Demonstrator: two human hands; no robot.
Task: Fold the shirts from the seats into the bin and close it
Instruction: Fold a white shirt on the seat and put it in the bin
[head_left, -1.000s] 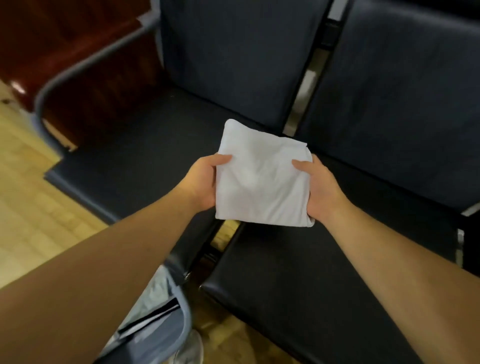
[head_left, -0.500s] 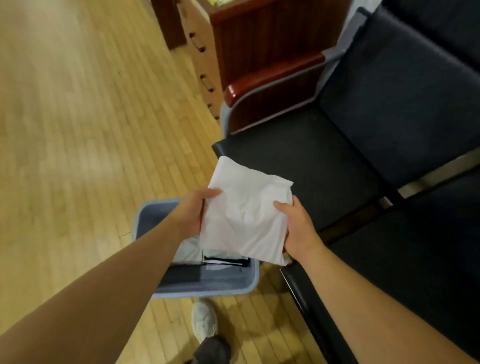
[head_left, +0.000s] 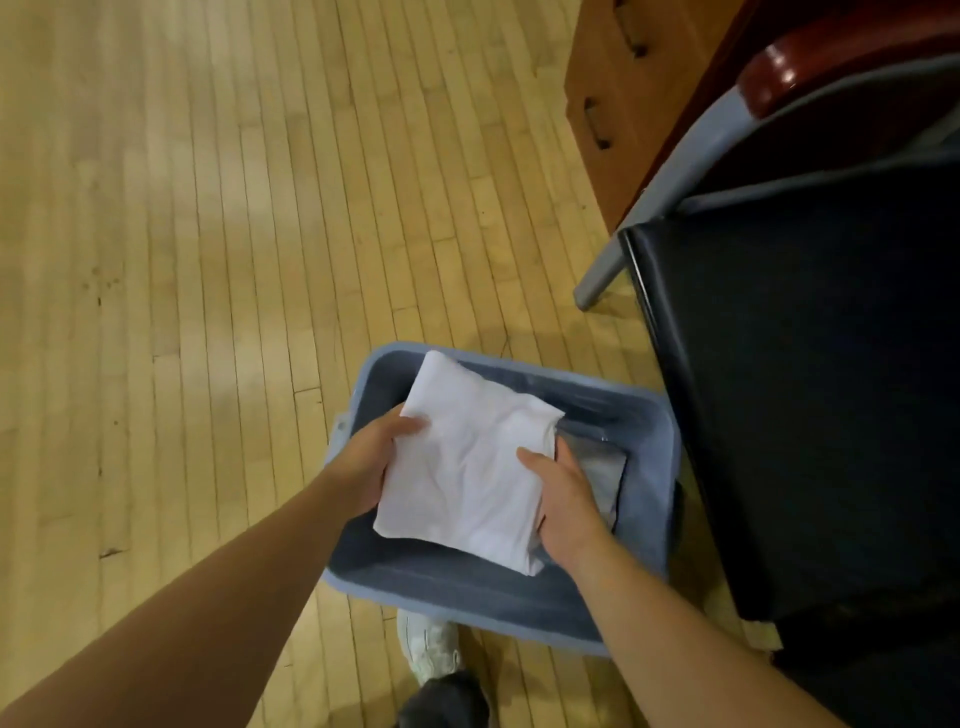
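Blue-grey bin (head_left: 467, 590) sits open-topped on the floor. Inside, by its right wall, lies a folded grey garment (head_left: 605, 475), part hidden under the right hand. Over the bin's middle and far-left corner is the folded white shirt (head_left: 467, 467), held w/ both hands. Can't tell if its underside touches what's below.

Left hand (head_left: 366, 465) pinches the shirt's left edge, thumb on top, fingers curled beneath. Right hand (head_left: 569, 501) clamps the right edge the same way, thumb across the cloth.

Floor is pale wood strip flooring (head_left: 208, 260), boards running away from the camera. The bin's right edge is just beside a dark padded seat (head_left: 810, 395) w/ a grey metal leg (head_left: 610, 267) and a glossy red-brown armrest (head_left: 831, 57). Behind that, a wooden drawer unit (head_left: 623, 83). A white shoe (head_left: 428, 649) shows at the bin's near edge (the wearer's own foot, by the look).

Shirt is a rough rectangle, approx. flat, slightly rumpled. Long axis runs from the bin's far-left corner toward its near edge, skewed vs. the bin's walls.
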